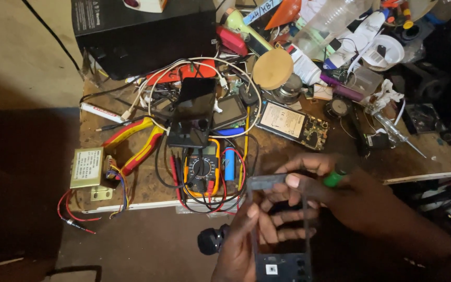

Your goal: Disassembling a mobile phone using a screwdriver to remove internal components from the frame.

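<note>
Your hands work off the tabletop (424, 169), below its front edge, over dark floor with free room to the left. Left hand (238, 245) grips the dark phone frame (280, 230) at its lower left; right hand (319, 190) pinches the frame's top bar and also holds a green-handled tool (335, 178). Tabletop crowded to the rim: yellow multimeter (203, 168) and blue cell (229, 164) near the front edge, labelled beige transformer (86, 167) at left edge, black box (142, 31) with white label at back.
</note>
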